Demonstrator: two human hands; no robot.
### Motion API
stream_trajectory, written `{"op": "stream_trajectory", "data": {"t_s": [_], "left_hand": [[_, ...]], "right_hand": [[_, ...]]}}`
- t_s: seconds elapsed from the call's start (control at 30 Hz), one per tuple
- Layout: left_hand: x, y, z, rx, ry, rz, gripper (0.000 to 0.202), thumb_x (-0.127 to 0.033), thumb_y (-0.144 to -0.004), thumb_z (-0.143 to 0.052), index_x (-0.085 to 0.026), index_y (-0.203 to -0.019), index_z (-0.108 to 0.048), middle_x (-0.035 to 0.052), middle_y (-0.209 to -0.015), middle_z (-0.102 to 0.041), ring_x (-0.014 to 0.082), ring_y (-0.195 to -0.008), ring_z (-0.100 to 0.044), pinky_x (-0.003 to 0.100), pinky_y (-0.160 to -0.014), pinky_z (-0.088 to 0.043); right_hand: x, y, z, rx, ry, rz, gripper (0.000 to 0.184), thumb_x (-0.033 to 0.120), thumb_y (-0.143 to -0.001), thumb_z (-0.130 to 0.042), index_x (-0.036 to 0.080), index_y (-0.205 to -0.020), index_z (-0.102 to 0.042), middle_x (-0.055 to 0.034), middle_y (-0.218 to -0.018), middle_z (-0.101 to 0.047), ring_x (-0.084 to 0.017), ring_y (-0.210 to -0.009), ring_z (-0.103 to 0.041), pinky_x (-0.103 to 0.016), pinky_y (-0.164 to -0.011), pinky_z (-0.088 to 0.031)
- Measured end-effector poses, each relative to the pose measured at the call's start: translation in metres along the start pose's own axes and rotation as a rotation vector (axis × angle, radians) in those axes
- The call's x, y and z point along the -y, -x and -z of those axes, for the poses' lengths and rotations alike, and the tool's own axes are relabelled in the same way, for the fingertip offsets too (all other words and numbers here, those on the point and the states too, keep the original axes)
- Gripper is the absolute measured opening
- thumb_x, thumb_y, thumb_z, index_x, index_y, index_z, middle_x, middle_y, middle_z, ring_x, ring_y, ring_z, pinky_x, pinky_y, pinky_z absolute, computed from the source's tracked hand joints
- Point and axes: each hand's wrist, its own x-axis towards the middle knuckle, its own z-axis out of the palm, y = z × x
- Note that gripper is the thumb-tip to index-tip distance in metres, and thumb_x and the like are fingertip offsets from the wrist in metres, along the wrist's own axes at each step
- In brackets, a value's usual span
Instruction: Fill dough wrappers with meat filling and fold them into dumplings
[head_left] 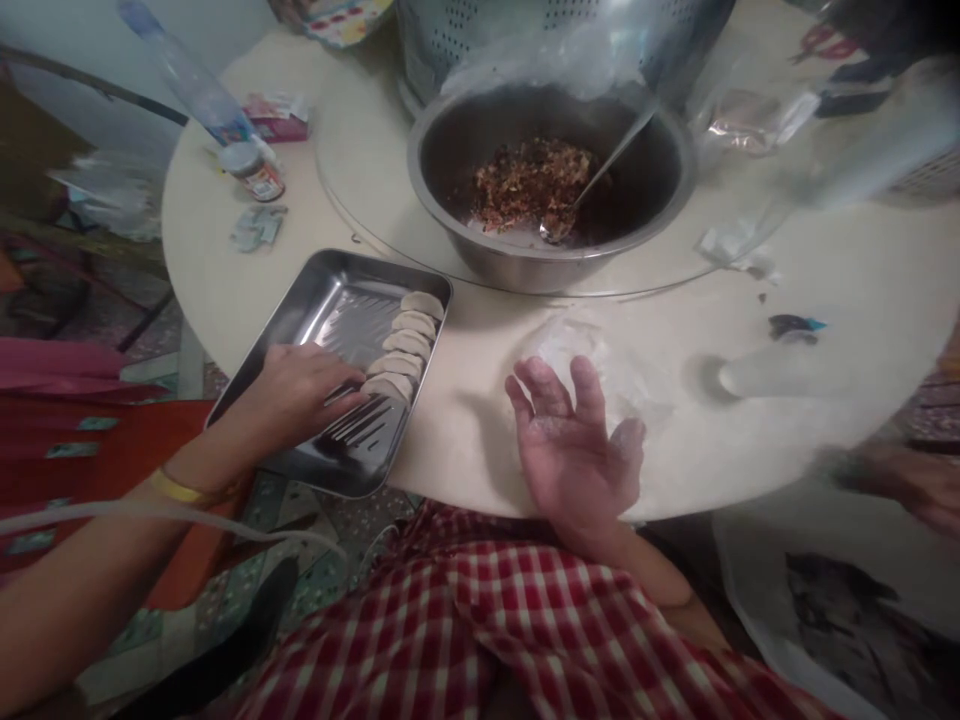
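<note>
The left hand (300, 395) is laid on a steel tray (330, 305), fingertips pressed to the nearest dumpling (391, 385) of a row; nothing is gripped. To its right, the right hand (574, 450) is held open, palm up, floured, empty. Beyond it a bowl (450, 240) of filling is seen.

Round table (480, 400): steel tray (315, 310) at left edge, dumplings (405, 345) in it; bowl (450, 200) of filling (529, 185) behind, spoon (600, 170) inside.
</note>
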Motion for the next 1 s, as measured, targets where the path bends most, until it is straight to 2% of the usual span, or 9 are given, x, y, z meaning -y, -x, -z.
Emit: {"op": "stream_trajectory", "data": {"t_s": [0.1,0.27,0.43,0.6,0.67,0.87,1.0], "left_hand": [[-0.002,0.0,-0.001,0.086,0.016,0.073,0.024,-0.041,-0.095,-0.057,-0.023,-0.087,-0.071,0.0043,-0.086,-0.073,0.0249,-0.09,-0.06,0.035,-0.073,-0.027],[-0.007,-0.006,-0.001,0.189,0.059,0.126,0.03,-0.038,-0.097,-0.051,-0.021,-0.079,-0.068,0.0041,-0.083,-0.072,0.0237,-0.087,-0.058,0.034,-0.073,-0.026],[-0.009,-0.009,0.001,0.214,0.066,0.161,0.03,-0.035,-0.097,-0.052,-0.019,-0.078,-0.068,0.005,-0.084,-0.072,0.0238,-0.09,-0.057,0.033,-0.072,-0.025],[-0.014,-0.006,0.009,0.152,0.035,0.212,0.027,-0.041,-0.096,-0.057,-0.019,-0.103,-0.071,0.0066,-0.094,-0.073,0.0261,-0.095,-0.059,0.034,-0.075,-0.028],[-0.018,-0.007,0.009,0.116,0.016,0.22,0.028,-0.041,-0.097,-0.055,-0.019,-0.106,-0.07,0.0072,-0.095,-0.073,0.0276,-0.098,-0.06,0.035,-0.076,-0.03],[-0.026,-0.015,-0.003,0.045,-0.039,0.192,0.026,-0.036,-0.095,-0.05,-0.02,-0.085,-0.067,0.0081,-0.085,-0.071,0.03,-0.094,-0.062,0.038,-0.075,-0.031],[-0.028,-0.017,-0.007,0.015,-0.05,0.164,0.028,-0.034,-0.095,-0.045,-0.02,-0.081,-0.065,0.0088,-0.082,-0.069,0.0296,-0.089,-0.062,0.038,-0.074,-0.032]], "right_hand": [[-0.001,0.001,0.001,0.027,-0.008,0.022,0.045,0.066,-0.093,-0.041,0.041,-0.115,-0.072,0.0032,-0.115,-0.077,-0.023,-0.12,-0.067,-0.05,-0.114,-0.042],[-0.001,0.001,0.002,0.071,-0.022,0.033,0.045,0.063,-0.095,-0.04,0.04,-0.118,-0.072,0.0054,-0.117,-0.077,-0.02,-0.12,-0.067,-0.045,-0.112,-0.044],[-0.002,0.0,0.002,0.038,0.004,0.027,0.044,0.065,-0.094,-0.041,0.042,-0.115,-0.072,0.0051,-0.115,-0.077,-0.022,-0.119,-0.067,-0.049,-0.111,-0.044],[-0.003,-0.001,0.003,0.08,-0.03,0.046,0.044,0.063,-0.094,-0.043,0.04,-0.116,-0.073,0.0062,-0.117,-0.077,-0.019,-0.119,-0.067,-0.043,-0.109,-0.047],[-0.004,-0.002,0.003,0.08,-0.037,0.054,0.044,0.062,-0.094,-0.043,0.039,-0.116,-0.073,0.0062,-0.116,-0.077,-0.018,-0.119,-0.067,-0.041,-0.109,-0.047],[-0.006,-0.003,0.003,0.039,-0.033,0.053,0.042,0.063,-0.091,-0.048,0.039,-0.112,-0.075,0.0054,-0.113,-0.079,-0.02,-0.117,-0.069,-0.044,-0.108,-0.048],[-0.006,-0.003,0.002,0.032,-0.049,0.053,0.042,0.062,-0.091,-0.048,0.038,-0.112,-0.075,0.0048,-0.113,-0.079,-0.02,-0.117,-0.069,-0.044,-0.108,-0.048]]}}
